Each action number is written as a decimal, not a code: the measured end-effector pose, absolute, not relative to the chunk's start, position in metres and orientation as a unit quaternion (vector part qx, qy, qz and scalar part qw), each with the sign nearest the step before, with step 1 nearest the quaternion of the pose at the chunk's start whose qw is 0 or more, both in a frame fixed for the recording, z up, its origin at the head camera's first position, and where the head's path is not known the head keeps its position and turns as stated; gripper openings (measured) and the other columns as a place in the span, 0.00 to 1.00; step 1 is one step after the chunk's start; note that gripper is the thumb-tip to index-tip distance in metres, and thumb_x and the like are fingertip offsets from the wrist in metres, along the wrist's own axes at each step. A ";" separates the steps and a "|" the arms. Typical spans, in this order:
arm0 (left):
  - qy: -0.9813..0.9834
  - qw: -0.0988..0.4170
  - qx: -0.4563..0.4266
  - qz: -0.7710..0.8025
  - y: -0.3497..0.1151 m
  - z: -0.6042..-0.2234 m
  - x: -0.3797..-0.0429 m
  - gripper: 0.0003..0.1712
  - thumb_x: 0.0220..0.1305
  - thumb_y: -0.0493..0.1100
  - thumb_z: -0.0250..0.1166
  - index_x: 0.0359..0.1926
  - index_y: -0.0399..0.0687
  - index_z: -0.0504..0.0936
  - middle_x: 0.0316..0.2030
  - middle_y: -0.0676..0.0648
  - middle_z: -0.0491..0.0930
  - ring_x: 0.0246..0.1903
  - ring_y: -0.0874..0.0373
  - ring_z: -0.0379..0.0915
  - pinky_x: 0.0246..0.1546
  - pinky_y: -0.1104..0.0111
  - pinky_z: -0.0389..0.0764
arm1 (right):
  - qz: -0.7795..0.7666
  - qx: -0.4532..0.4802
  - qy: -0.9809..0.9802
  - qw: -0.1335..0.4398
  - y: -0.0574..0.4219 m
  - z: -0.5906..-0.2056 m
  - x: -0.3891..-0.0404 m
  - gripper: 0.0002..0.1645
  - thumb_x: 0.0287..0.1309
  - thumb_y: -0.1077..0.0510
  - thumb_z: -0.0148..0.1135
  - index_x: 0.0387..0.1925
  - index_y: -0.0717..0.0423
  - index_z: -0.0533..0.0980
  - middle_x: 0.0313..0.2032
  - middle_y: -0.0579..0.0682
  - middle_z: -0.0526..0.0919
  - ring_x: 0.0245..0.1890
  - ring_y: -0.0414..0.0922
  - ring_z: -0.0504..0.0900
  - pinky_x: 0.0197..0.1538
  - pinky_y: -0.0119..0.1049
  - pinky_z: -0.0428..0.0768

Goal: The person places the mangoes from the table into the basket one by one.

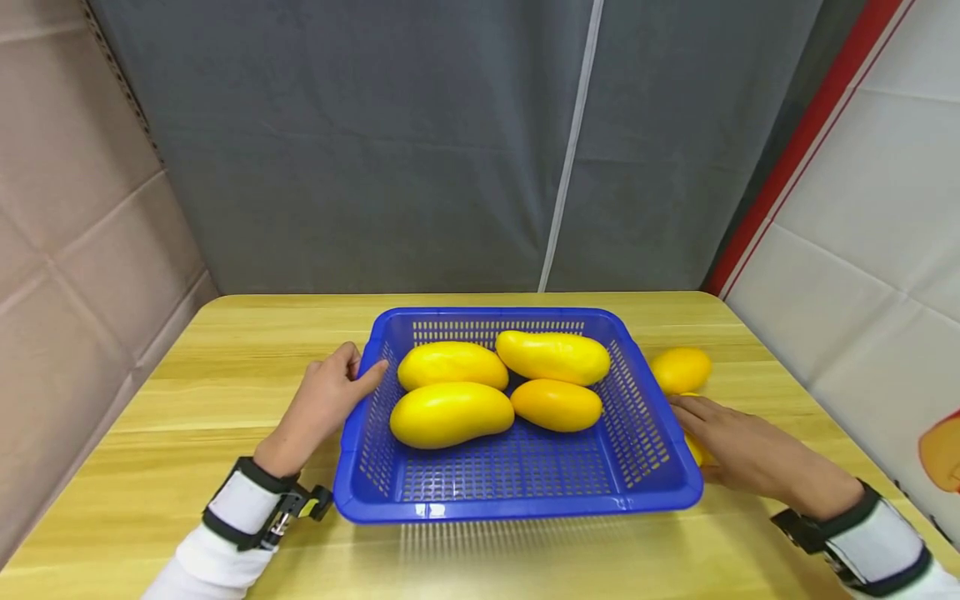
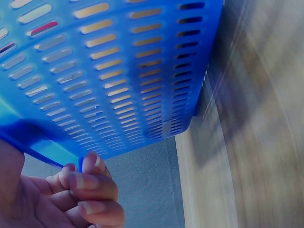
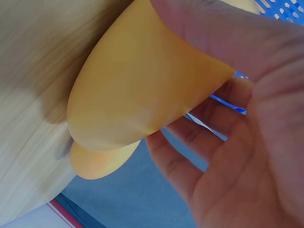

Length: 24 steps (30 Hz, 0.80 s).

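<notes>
A blue plastic basket (image 1: pixel 506 504) with slotted walls holds several yellow mangoes (image 1: pixel 450 414) in its back and middle part. My left hand (image 1: pixel 322 400) grips its left rim, thumb over the inner side and fingers curled outside; the left wrist view shows those fingertips (image 2: pixel 95 209) below the slotted wall. At the basket's right side my right hand (image 1: pixel 742 446) holds another mango (image 3: pixel 128 80), thumb on one side and fingers on the other. In the head view that hand and the rim hide most of it. One more mango (image 1: pixel 681 370) lies just behind it.
The basket stands on a light wood-grain table (image 1: pixel 247 375). A grey curtain (image 1: pixel 375 167) closes off the back. Pale padded panels rise at the left (image 1: pixel 90 208) and right (image 1: pixel 885 208), the right one edged in red.
</notes>
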<state>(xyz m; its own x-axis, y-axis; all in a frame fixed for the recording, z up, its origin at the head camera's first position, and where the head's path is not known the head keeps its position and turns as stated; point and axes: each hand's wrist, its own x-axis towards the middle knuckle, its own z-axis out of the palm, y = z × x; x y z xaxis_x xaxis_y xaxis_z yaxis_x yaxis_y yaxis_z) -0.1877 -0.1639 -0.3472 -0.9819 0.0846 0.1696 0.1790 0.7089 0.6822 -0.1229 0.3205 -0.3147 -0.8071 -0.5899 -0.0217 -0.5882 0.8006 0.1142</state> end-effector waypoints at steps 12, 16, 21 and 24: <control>-0.921 0.063 -0.070 -0.377 -0.165 -0.348 -0.188 0.25 0.62 0.61 0.55 0.30 0.43 0.64 0.18 0.47 0.64 0.13 0.58 0.66 0.12 0.72 0.63 | -0.063 0.336 -0.939 0.037 0.320 -0.317 -0.124 0.53 0.49 0.24 0.33 0.66 0.57 0.60 0.62 0.57 0.66 0.58 0.54 0.67 0.51 0.56 0.72; -0.920 0.062 -0.071 -0.380 -0.165 -0.347 -0.187 0.25 0.62 0.61 0.54 0.31 0.43 0.64 0.18 0.47 0.64 0.13 0.58 0.66 0.11 0.72 0.62 | -0.071 0.341 -0.936 0.043 0.320 -0.317 -0.126 0.54 0.49 0.24 0.31 0.65 0.58 0.61 0.61 0.58 0.67 0.58 0.55 0.66 0.50 0.57 0.72; -0.920 0.060 -0.070 -0.381 -0.165 -0.347 -0.187 0.25 0.62 0.61 0.54 0.31 0.43 0.64 0.18 0.47 0.64 0.13 0.58 0.66 0.11 0.72 0.62 | -0.087 0.338 -0.936 0.038 0.319 -0.317 -0.126 0.51 0.45 0.29 0.52 0.64 0.58 0.62 0.60 0.56 0.68 0.57 0.55 0.66 0.49 0.58 0.72; -0.920 0.060 -0.069 -0.381 -0.164 -0.347 -0.187 0.25 0.62 0.61 0.54 0.30 0.43 0.64 0.18 0.47 0.64 0.12 0.58 0.66 0.11 0.72 0.63 | -0.086 0.332 -0.939 0.038 0.318 -0.316 -0.126 0.53 0.37 0.34 0.68 0.63 0.57 0.64 0.58 0.55 0.70 0.56 0.54 0.67 0.48 0.57 0.73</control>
